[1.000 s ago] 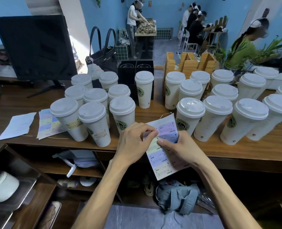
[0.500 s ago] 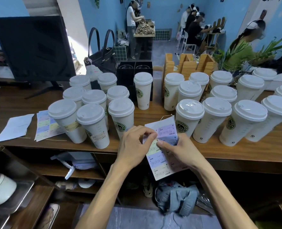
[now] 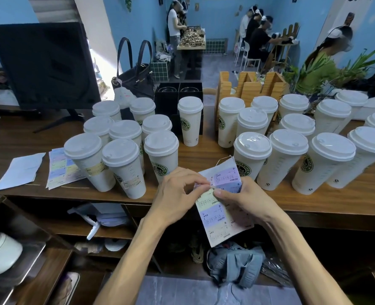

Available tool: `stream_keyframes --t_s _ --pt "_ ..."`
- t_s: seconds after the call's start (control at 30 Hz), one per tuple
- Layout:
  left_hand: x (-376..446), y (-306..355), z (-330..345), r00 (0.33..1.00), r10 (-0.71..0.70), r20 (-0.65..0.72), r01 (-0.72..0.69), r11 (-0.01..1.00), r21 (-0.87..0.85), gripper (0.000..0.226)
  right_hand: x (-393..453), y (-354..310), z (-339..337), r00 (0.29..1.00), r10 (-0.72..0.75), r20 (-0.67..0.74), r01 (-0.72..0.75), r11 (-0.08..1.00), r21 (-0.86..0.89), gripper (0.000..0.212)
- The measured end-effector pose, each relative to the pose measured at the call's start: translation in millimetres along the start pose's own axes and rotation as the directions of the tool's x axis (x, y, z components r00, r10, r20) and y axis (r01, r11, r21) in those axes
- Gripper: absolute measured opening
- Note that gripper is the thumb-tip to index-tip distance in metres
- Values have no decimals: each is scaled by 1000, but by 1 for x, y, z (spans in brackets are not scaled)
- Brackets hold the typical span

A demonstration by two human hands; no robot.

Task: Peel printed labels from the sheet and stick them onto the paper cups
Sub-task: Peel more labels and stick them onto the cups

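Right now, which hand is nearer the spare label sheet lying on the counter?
Left. The left hand pinches the held sheet, on the side toward the spare sheet at the far left. The right hand holds it from the other side.

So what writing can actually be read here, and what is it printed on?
"ENJOY LIFE": curved around the green round logo on the white lidded paper cups, clearest on the cup right of the sheet.
Pastel printed label sheet, held in the left hand and right hand: text and barcodes too small to read.
Yellow labels on two front-left cups: blurred.
Second label sheet lying on the wooden counter: unreadable.
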State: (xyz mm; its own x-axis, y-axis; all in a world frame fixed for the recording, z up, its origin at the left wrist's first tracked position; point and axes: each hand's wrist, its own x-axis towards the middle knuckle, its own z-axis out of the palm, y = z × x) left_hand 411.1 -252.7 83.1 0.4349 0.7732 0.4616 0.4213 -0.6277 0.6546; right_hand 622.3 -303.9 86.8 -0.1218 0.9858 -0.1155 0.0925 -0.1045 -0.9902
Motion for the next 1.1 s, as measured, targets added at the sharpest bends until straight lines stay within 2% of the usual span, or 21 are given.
stream_keyframes --t_s 0.2,0.37,0.47,0.8,1.1 --pt "2 -1 -1 999 10 36 -11 999 46 9 -1 2 -1 1000 9 8 -9 999 -37 14" --pt "-1 3 -4 996 -52 76 53 999 -3 18 -4 -3 -3 1000 1 26 0 1000 -31 13" --pt "-1 1 -7 995 -67 76 70 997 -32 10 -5 -3 -4 998 18 52 -16 999 -33 16" --pt "-5 14 -2 994 11 112 -31 982 185 10 -9 -12 -1 999 43 -18 -45 995 -91 10" --pt "-4 14 -2 991 -30 130 15 993 114 13 -11 -13 -5 999 47 17 -44 990 -132 14"
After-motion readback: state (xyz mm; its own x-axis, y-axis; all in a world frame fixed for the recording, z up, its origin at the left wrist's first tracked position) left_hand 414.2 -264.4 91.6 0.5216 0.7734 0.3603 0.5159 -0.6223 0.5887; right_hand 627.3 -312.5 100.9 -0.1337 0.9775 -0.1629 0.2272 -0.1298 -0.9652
